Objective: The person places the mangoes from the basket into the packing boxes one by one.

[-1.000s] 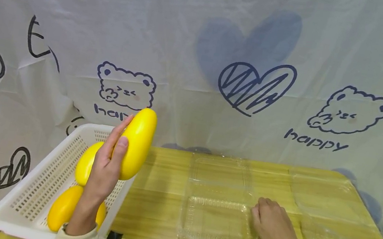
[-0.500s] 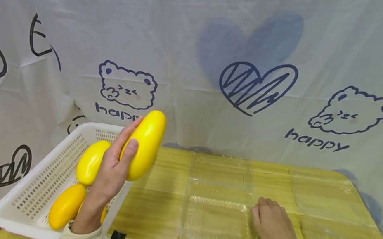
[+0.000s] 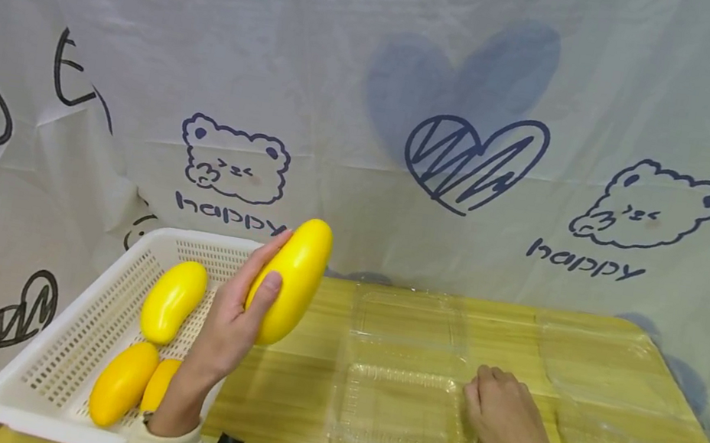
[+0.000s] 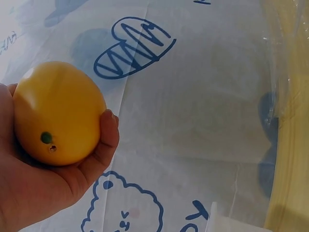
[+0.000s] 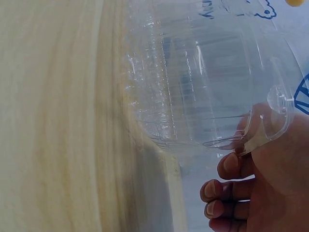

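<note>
My left hand (image 3: 230, 326) grips a smooth yellow mango (image 3: 296, 278), held tilted up above the table near the basket's right side. In the left wrist view, the fingers curl round the mango (image 4: 58, 111), and a small green spot shows on its end. A clear plastic clamshell box (image 3: 401, 415) lies with its lid spread back at the middle of the table. At its right edge, my right hand (image 3: 505, 416) rests with fingers curled. The right wrist view shows the right hand (image 5: 275, 169) pinching the box's rim (image 5: 285, 121) at a corner, part of the thumb seen through the plastic.
A white perforated basket (image 3: 53, 429) stands at the left with three more mangoes inside, one of them a yellow mango (image 3: 173, 301) at its back. More clear plastic boxes (image 3: 636, 429) lie at the right. A printed cloth (image 3: 366, 61) hangs behind the wooden table (image 3: 287, 428).
The left hand has carried the mango rightward and slightly lower, away from the basket, uncovering more of the mangoes there. The right hand has stayed at the box.
</note>
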Demonstrator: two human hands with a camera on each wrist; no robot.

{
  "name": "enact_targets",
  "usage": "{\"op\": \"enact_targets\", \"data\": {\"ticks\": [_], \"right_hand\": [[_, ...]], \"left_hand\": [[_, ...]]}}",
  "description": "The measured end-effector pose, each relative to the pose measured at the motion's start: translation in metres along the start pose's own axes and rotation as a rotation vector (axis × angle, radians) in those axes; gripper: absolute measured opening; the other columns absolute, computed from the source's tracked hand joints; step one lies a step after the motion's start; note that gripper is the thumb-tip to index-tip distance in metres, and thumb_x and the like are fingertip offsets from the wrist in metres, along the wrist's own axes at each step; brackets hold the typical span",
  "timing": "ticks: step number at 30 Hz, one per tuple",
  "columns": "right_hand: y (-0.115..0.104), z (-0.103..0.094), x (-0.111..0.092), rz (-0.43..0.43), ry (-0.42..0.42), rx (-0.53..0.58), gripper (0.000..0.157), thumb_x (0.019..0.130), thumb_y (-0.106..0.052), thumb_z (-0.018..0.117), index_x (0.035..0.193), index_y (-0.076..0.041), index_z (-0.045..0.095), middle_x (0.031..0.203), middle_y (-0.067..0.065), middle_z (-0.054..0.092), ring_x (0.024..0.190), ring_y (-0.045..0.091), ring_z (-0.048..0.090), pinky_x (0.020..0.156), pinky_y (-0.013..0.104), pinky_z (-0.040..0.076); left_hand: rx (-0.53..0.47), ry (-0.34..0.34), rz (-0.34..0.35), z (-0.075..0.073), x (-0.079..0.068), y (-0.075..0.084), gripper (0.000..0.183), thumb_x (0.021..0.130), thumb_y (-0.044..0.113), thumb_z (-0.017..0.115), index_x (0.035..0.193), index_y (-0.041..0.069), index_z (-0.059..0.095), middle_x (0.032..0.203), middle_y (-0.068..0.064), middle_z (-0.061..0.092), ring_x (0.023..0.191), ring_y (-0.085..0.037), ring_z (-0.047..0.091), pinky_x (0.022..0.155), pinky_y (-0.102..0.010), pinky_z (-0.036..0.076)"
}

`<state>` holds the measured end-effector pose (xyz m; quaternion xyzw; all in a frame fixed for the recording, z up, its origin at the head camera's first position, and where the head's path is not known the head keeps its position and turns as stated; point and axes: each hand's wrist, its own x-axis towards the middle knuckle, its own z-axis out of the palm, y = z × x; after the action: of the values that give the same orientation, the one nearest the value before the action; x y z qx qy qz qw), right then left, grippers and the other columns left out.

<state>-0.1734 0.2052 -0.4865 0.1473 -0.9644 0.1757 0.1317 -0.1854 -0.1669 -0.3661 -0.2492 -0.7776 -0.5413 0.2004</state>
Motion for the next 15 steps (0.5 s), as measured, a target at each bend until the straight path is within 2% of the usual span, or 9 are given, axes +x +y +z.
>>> {"op": "enact_targets", "data": {"ticks": [4,7,15], "right_hand": [[0.000,0.000,0.000,-0.003,-0.002,-0.021,0.033,0.101,-0.008,0.048,0.069,-0.016,0.044,0.064,-0.001,0.040,0.062,0.017,0.044,0.066,0.046,0.049],[-0.001,-0.001,0.000,-0.001,-0.004,-0.033,0.033,0.101,-0.009,0.048,0.069,-0.016,0.044,0.065,-0.002,0.041,0.064,0.018,0.047,0.068,0.048,0.050],[-0.001,-0.001,-0.001,-0.002,0.004,-0.057,0.034,0.101,-0.010,0.049,0.069,-0.016,0.043,0.064,-0.002,0.040,0.062,0.017,0.044,0.064,0.043,0.046]], "left_hand": [[0.011,-0.023,0.004,0.006,0.000,-0.001,0.050,0.109,0.013,0.046,0.158,0.023,0.042,0.158,0.001,0.045,0.117,-0.020,0.057,0.106,-0.024,0.043],[0.030,-0.036,0.005,0.011,-0.001,-0.003,0.050,0.109,0.015,0.047,0.158,0.024,0.042,0.156,0.001,0.047,0.103,-0.021,0.059,0.098,-0.028,0.048],[0.078,-0.074,0.004,0.024,-0.002,-0.004,0.050,0.108,0.020,0.051,0.157,0.028,0.043,0.155,0.006,0.048,0.119,-0.019,0.057,0.105,-0.040,0.046]]}}
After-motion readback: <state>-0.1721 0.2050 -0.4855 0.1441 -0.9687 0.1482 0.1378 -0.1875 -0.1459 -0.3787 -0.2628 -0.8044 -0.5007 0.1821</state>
